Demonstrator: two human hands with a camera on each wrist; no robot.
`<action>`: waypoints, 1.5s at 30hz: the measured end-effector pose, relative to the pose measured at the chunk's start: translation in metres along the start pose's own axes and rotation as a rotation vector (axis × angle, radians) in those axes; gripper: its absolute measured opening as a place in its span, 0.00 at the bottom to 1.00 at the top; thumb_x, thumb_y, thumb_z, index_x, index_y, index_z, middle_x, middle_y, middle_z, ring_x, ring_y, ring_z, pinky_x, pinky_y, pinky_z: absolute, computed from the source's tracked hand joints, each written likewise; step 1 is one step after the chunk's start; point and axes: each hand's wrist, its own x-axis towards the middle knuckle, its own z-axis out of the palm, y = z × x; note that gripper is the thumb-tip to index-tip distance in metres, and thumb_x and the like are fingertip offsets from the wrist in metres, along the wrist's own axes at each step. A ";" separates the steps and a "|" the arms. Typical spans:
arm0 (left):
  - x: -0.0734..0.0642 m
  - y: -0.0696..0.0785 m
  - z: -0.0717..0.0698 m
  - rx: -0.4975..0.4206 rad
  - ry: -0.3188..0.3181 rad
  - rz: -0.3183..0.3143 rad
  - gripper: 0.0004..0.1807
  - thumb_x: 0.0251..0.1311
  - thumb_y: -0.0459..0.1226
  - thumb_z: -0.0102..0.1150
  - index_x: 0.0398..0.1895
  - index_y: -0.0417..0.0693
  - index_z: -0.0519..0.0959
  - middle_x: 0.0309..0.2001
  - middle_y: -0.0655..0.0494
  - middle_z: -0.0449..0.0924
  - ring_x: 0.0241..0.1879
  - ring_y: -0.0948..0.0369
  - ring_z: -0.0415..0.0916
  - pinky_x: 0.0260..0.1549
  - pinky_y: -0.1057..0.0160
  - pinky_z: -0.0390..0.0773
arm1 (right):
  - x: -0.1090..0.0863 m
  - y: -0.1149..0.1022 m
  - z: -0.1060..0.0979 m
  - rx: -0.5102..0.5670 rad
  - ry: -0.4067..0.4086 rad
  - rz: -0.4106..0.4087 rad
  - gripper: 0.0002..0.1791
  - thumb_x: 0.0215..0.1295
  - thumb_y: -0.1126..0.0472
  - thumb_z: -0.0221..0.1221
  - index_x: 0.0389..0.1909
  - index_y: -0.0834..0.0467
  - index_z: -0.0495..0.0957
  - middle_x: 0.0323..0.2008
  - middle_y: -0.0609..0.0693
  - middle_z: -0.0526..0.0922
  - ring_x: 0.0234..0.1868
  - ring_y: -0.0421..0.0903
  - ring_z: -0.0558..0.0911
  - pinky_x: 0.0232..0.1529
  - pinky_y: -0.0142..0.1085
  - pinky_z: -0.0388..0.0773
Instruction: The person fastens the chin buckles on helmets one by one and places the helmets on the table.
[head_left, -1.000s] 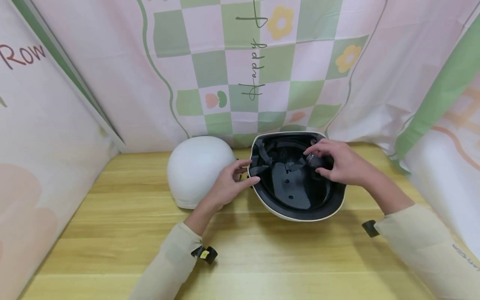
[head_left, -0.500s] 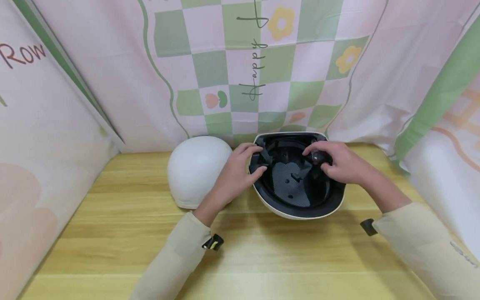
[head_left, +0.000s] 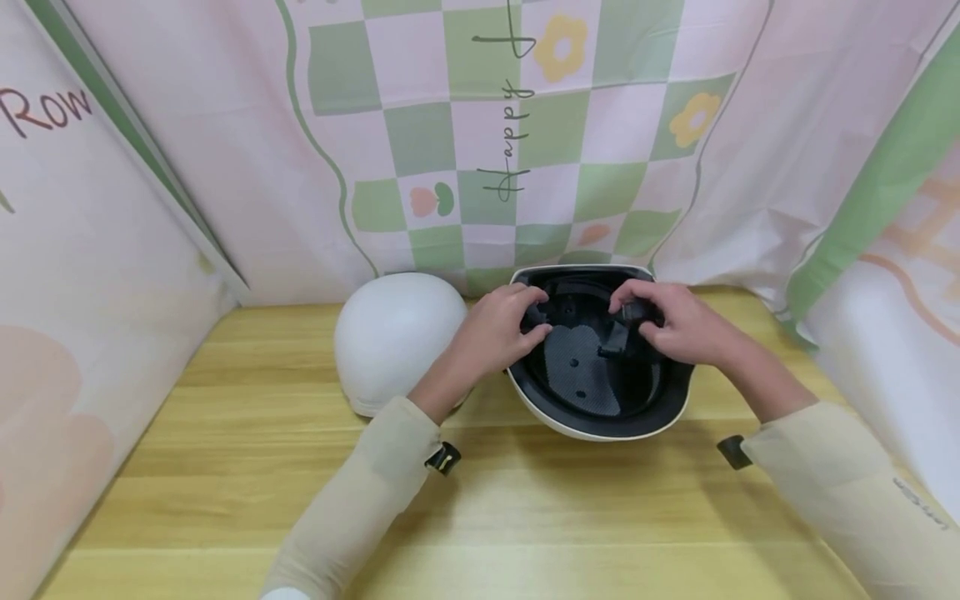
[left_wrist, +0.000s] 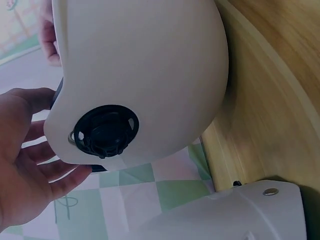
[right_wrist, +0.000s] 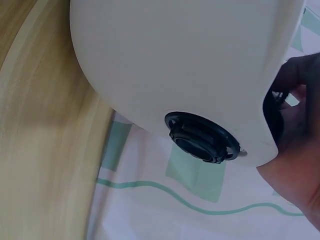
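Note:
A white helmet [head_left: 573,432] lies upside down on the table, its black padded inside facing up. My right hand [head_left: 678,325] reaches over the far right rim and grips a black strap piece [head_left: 617,338] inside; the strap's end hangs toward the middle. At the left rim is my left hand [head_left: 495,329], thumb and forefinger apart beside dark lining or strap; contact there is partly hidden. In the left wrist view its fingers spread around the helmet edge near a round black side knob [left_wrist: 106,131]. The right wrist view shows a matching knob [right_wrist: 202,137].
A second white helmet [head_left: 393,342] sits dome up just left, partly behind the left forearm. The wooden table [head_left: 525,508] meets a patterned curtain [head_left: 487,125] at the back. Light cloth walls [head_left: 82,275] flank both sides.
My left hand has moved right, from the helmet's outer left rim to over its inside. The strap in my right hand has shifted, its end now hanging lower; the helmet has barely moved.

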 end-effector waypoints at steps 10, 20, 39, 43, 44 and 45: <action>0.010 -0.003 0.004 0.089 -0.037 0.002 0.22 0.69 0.43 0.67 0.62 0.44 0.81 0.57 0.50 0.83 0.55 0.55 0.80 0.56 0.60 0.79 | 0.001 -0.002 0.002 0.030 -0.025 0.038 0.15 0.62 0.75 0.61 0.47 0.58 0.79 0.45 0.52 0.82 0.42 0.48 0.75 0.45 0.28 0.67; 0.028 0.000 0.005 0.299 -0.228 -0.013 0.29 0.68 0.41 0.68 0.70 0.45 0.75 0.62 0.51 0.80 0.60 0.57 0.78 0.58 0.60 0.78 | 0.005 -0.003 0.004 0.040 0.025 -0.012 0.14 0.59 0.73 0.71 0.43 0.58 0.82 0.44 0.49 0.85 0.42 0.42 0.77 0.48 0.21 0.69; 0.041 0.001 0.010 0.371 -0.248 -0.036 0.12 0.72 0.34 0.58 0.55 0.51 0.84 0.51 0.54 0.82 0.47 0.53 0.83 0.44 0.54 0.84 | 0.003 -0.001 0.003 0.179 -0.013 -0.072 0.18 0.65 0.79 0.60 0.52 0.62 0.85 0.44 0.53 0.87 0.38 0.38 0.77 0.40 0.25 0.72; 0.041 -0.003 0.008 0.287 -0.219 -0.060 0.13 0.70 0.33 0.59 0.53 0.52 0.86 0.52 0.56 0.83 0.47 0.56 0.82 0.46 0.57 0.83 | 0.003 -0.002 0.002 0.179 -0.029 -0.064 0.17 0.68 0.79 0.56 0.51 0.62 0.86 0.47 0.54 0.87 0.41 0.38 0.76 0.41 0.26 0.71; 0.040 -0.004 0.007 0.266 -0.212 -0.063 0.13 0.70 0.33 0.59 0.53 0.52 0.86 0.52 0.57 0.83 0.47 0.57 0.81 0.46 0.57 0.82 | 0.003 -0.002 0.001 0.184 -0.030 -0.058 0.18 0.68 0.79 0.55 0.51 0.61 0.85 0.47 0.54 0.87 0.42 0.37 0.77 0.42 0.25 0.71; 0.040 -0.004 0.007 0.247 -0.206 -0.065 0.13 0.70 0.33 0.58 0.53 0.52 0.86 0.53 0.57 0.83 0.46 0.57 0.81 0.45 0.58 0.82 | 0.003 -0.002 0.001 0.190 -0.031 -0.050 0.19 0.68 0.79 0.54 0.51 0.61 0.85 0.47 0.54 0.87 0.43 0.36 0.77 0.44 0.25 0.72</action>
